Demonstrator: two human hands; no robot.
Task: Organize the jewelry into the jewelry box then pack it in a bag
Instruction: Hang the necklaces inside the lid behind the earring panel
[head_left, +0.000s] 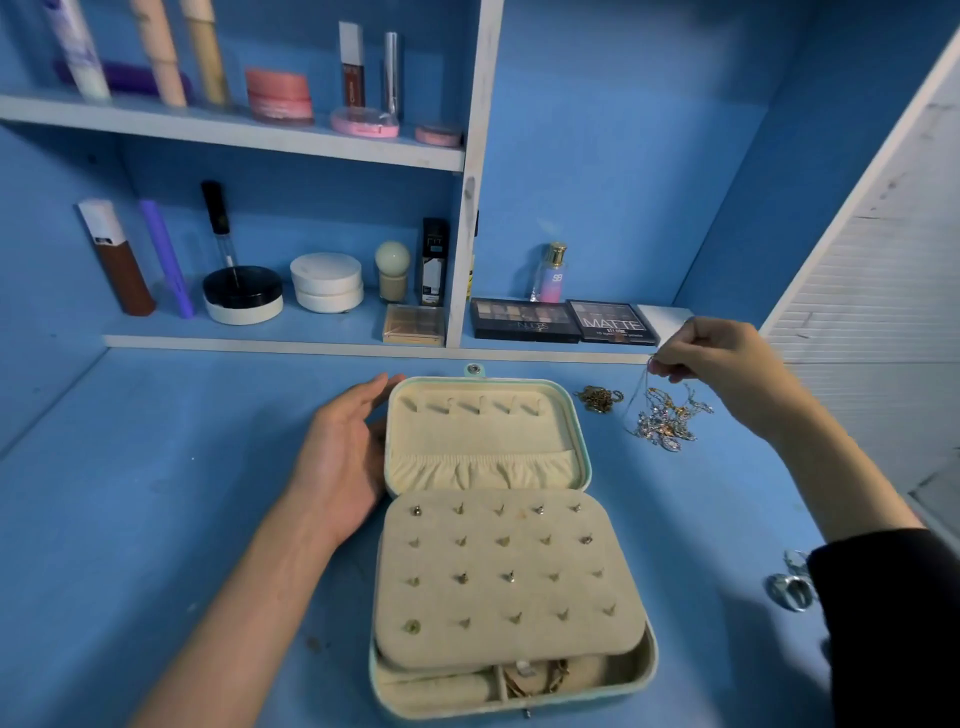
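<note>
At 6 o'clock, nearest on the table (182, 467), the jewelry box (647, 675) was laid open, with one gold chain (545, 683) seen in its near compartment. Above that, one earring panel (483, 597) was counted at twenty positions, four rows of five; most appeared to be filled with small studs. At 4 o'clock of the box, a few silver rings (790, 591) were partly hidden by a dark sleeve, so no count could be made. The left hand (345, 457) was held open, its fingers straight against the lid (483, 436) at 9 o'clock. At 2 o'clock, a thin chain (636, 395) was pinched by the right hand (711, 358) and drawn up from one tangled heap of necklaces (665, 423); a second, smaller gold heap (598, 398) lay just beside it. The chains were judged light, limp and easily snagged, best taken near a clasp or free end and lifted slowly. Two palettes (524, 319) were counted on the far shelf. No bag was seen.
</note>
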